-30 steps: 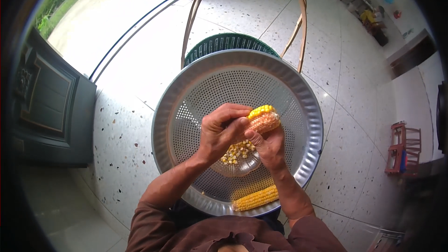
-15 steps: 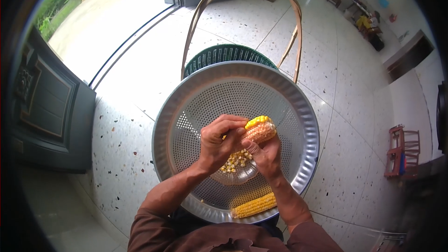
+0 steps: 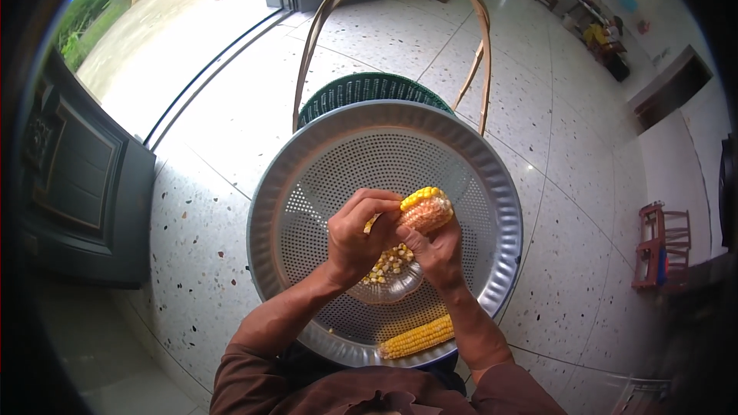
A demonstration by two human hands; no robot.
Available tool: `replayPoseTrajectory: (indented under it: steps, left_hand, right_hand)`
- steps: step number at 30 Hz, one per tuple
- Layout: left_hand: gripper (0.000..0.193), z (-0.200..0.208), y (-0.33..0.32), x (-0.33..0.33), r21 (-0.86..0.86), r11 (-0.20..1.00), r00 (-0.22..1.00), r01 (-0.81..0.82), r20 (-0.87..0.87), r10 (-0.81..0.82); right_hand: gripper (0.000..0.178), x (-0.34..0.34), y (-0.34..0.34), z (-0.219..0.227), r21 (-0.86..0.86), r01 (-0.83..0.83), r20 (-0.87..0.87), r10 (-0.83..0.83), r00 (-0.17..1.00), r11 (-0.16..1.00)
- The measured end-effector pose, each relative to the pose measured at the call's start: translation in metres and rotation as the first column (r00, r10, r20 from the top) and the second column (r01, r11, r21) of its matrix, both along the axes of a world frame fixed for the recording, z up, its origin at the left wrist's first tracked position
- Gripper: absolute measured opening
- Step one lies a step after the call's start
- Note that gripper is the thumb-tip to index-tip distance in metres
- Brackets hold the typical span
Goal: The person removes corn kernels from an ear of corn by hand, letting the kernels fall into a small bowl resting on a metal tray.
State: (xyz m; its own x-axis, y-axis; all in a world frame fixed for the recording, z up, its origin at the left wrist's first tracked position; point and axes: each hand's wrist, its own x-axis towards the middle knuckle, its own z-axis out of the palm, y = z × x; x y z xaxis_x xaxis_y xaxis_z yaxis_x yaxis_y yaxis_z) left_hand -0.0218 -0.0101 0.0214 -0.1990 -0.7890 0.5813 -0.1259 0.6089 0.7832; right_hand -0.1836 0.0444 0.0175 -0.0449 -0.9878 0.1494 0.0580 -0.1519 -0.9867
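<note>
Over on the left, our left hand (image 3: pixel 355 237) is curled tight round the half-stripped corn cob (image 3: pixel 425 210), thumb pushing at the kernels. Our right hand (image 3: pixel 437 250) is closed on the cob from below, holding it over the middle of the big perforated metal tray (image 3: pixel 492 177). We'd say keep the cob low over the small clear bowl (image 3: pixel 393 283) so the loose kernels (image 3: pixel 387 264) drop in, and work 1 row at a time. 1 whole cob (image 3: pixel 417 336) lies at the tray's near edge.
</note>
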Motion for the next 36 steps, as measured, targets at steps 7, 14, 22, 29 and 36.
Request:
replayPoseTrajectory:
  steps: [7, 14, 22, 29, 36]
  left_hand:
    - [0.014, -0.003, 0.002, 0.0, -0.04, 0.999, 0.996, -0.011, 0.093, 0.015]
    - [0.012, 0.001, 0.001, 0.0, -0.027, 0.998, 0.996, 0.049, 0.069, -0.047]
    - [0.007, 0.011, -0.013, 0.02, 0.347, 0.863, 0.926, 0.368, -0.051, -0.375]
    - [0.016, 0.014, -0.015, 0.029, 0.558, 0.758, 0.862, 0.338, 0.139, -0.487]
    - [0.019, 0.018, -0.022, 0.033, 0.511, 0.797, 0.755, 0.322, 0.369, -0.542]
  right_hand:
    - [0.046, 0.001, 0.001, 0.005, 0.029, 0.035, 0.002, -0.035, 0.999, 0.999]
    - [0.046, -0.001, 0.003, 0.002, -0.02, 0.055, 0.047, -0.054, 0.997, 0.998]
    - [0.055, -0.017, -0.003, 0.005, 0.153, 0.028, 0.436, -0.092, 0.895, 0.988]
    - [0.056, -0.019, 0.001, 0.001, 0.173, 0.042, 0.451, -0.117, 0.885, 0.984]
    - [0.055, -0.025, -0.007, -0.001, 0.143, 0.041, 0.483, -0.106, 0.869, 0.989]
